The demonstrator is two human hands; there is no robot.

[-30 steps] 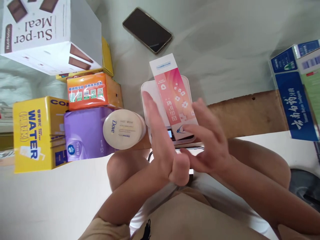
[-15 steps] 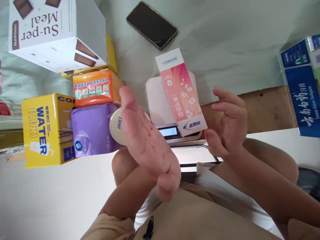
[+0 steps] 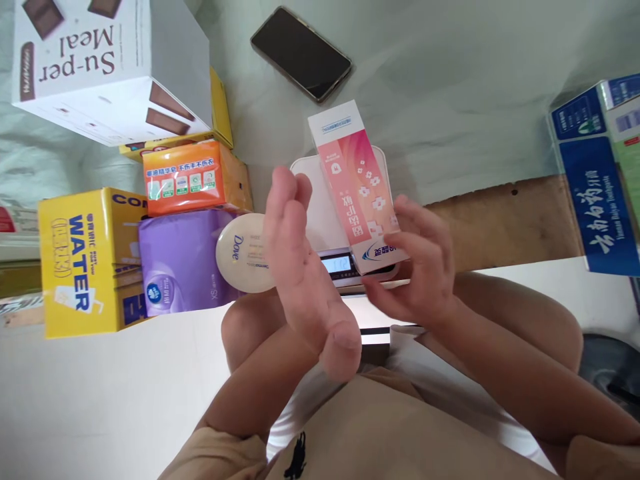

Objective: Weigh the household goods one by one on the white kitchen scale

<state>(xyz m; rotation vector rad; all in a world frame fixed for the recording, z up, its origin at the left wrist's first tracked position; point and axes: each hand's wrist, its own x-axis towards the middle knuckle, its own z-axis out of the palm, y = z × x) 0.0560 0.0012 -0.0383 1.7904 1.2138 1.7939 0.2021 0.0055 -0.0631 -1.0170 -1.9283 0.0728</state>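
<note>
Left hand (image 3: 305,267) open, flat, empty; right hand (image 3: 417,267) open, fingers curled beside pink carton (image 3: 357,183) on kitchen scale (image 3: 313,207); Dove jar (image 3: 243,253) at nine o'clock.

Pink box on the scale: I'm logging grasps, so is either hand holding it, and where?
Neither: pink box rests free; left hand and right hand are open.

Left hand (image 3: 305,267) flat, fingers straight and together, edge-on; right hand (image 3: 417,263) beside it, fingers loosely curled.

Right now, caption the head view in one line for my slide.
Pink flowered carton lies on a white kitchen scale; open left hand and right hand flank it, right fingertips at its near end.
</note>
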